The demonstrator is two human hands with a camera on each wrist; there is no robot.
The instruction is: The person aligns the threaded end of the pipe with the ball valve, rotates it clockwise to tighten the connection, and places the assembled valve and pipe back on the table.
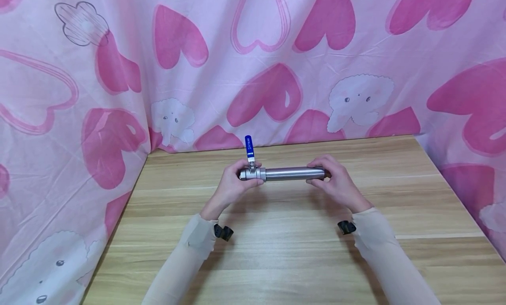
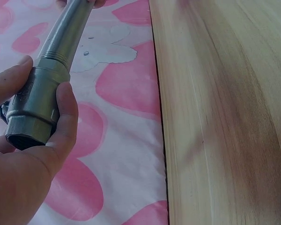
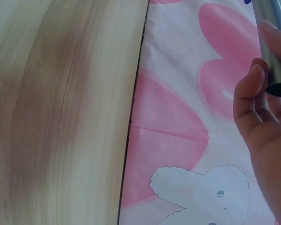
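Pipe (image 1: pixel 294 173) ends hidden inside hands (image 1: pixel 237 184)

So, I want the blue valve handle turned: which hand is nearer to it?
Left. The left hand grips the valve body under the blue handle; the right hand holds the pipe's far end.

Bare tabletop (image 1: pixel 276 252) lies open in front of and beside both hands. The heart-print cloth (image 1: pixel 99 120) walls in the back, left and right edges.
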